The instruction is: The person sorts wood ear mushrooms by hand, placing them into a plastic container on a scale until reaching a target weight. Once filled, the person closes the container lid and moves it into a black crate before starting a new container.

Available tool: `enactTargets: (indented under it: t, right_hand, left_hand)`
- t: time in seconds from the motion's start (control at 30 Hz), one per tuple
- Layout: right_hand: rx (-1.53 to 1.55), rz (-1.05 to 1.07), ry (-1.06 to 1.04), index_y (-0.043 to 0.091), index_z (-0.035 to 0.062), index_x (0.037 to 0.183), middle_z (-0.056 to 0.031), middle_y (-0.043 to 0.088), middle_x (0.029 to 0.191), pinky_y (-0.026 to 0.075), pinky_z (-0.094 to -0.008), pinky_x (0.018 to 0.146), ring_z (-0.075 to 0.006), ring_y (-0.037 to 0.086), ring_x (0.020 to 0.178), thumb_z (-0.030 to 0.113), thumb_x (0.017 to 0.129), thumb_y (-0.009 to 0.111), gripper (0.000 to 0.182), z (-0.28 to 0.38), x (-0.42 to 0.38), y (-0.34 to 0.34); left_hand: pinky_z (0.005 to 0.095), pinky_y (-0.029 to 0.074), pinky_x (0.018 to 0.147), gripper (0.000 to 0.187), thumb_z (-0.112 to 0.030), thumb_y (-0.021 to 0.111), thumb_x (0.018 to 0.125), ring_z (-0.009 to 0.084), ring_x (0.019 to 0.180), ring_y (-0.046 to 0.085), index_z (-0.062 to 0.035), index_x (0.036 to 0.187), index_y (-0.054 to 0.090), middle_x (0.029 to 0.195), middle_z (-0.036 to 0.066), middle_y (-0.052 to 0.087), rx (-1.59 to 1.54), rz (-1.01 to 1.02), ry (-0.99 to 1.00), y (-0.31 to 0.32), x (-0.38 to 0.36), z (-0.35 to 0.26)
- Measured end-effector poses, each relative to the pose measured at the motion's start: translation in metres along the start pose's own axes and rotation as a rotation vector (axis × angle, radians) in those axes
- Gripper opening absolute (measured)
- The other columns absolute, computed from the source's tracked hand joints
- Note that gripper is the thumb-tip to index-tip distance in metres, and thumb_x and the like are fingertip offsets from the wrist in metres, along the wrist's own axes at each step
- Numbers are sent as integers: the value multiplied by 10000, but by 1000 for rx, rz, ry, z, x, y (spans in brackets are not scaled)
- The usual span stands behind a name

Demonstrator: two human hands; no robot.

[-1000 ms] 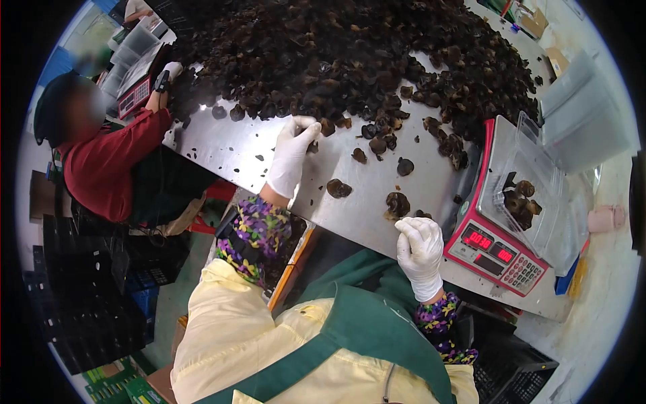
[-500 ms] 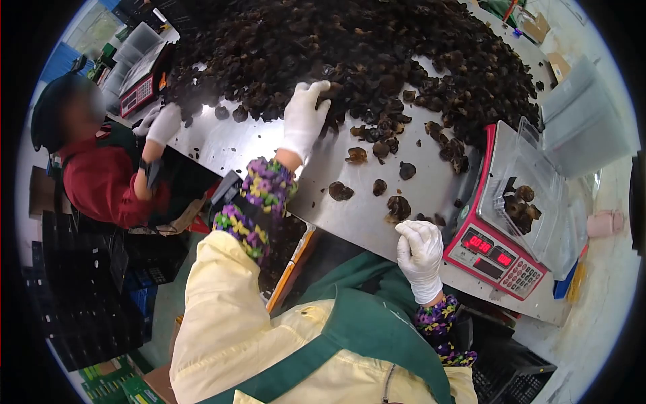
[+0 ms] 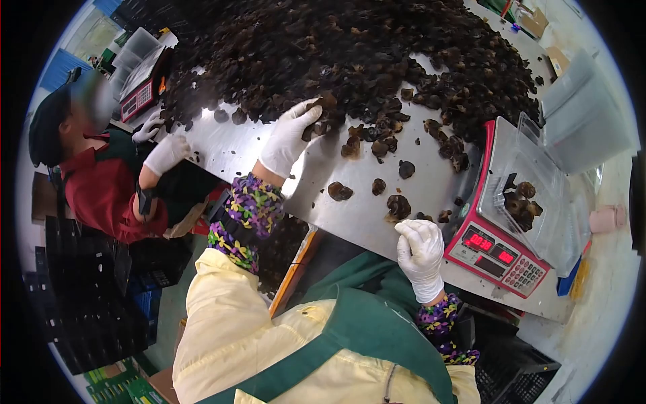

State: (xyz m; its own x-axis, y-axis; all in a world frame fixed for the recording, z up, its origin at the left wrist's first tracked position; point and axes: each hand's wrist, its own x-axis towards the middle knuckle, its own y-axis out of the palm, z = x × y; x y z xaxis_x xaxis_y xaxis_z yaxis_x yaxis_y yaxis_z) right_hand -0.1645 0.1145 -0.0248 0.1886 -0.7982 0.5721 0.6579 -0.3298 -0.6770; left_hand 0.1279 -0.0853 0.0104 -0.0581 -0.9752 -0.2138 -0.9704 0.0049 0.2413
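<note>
My left hand (image 3: 289, 138), in a white glove, is closed around dark wood ear mushrooms (image 3: 327, 113) at the near edge of a large pile (image 3: 296, 54). Close to the front edge of the metal table (image 3: 303, 192), my gloved right hand (image 3: 421, 252) has its fingers curled together; whatever may be inside is hidden. Just beyond it lies a brown wood ear (image 3: 398, 207), with several more scattered farther back. To the right, a red scale (image 3: 496, 252) with lit digits bears a clear plastic tray (image 3: 518, 178) holding a few mushrooms (image 3: 521, 205).
On the left a person in a red top (image 3: 101, 188) works at the same table with white-gloved hands. A second scale (image 3: 140, 94) stands beyond them. Clear plastic containers (image 3: 585, 114) are stacked at the right. Black crates (image 3: 81, 296) fill the lower left.
My left hand has drawn slightly back and left, its fingers now closed on mushrooms at the pile's edge. My right hand has stayed put. The co-worker's near hand has lowered.
</note>
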Motion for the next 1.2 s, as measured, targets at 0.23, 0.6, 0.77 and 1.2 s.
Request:
enactTargets:
  t: [0.23,0.6,0.77,1.2]
  right_hand:
    - [-5,-18,-2,699,88,1014,-66,663,998,511,-428,853,-291,630,947,13,757,703,268,1,-1,1]
    - [-117,98,35,671,91,1071,-151,650,1088,500,-494,854,-389,614,985,143,764,751,322,-10,-20,3]
    - [21,127,-9,580,158,1400,-127,559,1417,396,-484,1118,-344,513,1330,258,839,728,589,-34,-61,22]
    - [27,5,-9,673,99,1022,-65,651,991,508,-436,843,-292,624,943,49,770,708,260,-1,-3,1]
  left_hand:
    - [170,446,566,189,-156,714,959,52,691,566,-51,1107,659,992,58,693,-419,67,-165,7,-24,10]
    - [333,555,836,283,-62,668,872,229,932,714,-53,1154,692,1023,123,722,163,494,747,275,-87,-11]
    - [427,518,920,283,-123,708,810,368,1026,622,-96,1092,703,1044,152,658,620,688,785,350,-94,4]
    - [429,543,829,387,-58,700,782,315,989,638,-204,1140,720,1098,89,670,1319,-168,898,110,-24,16]
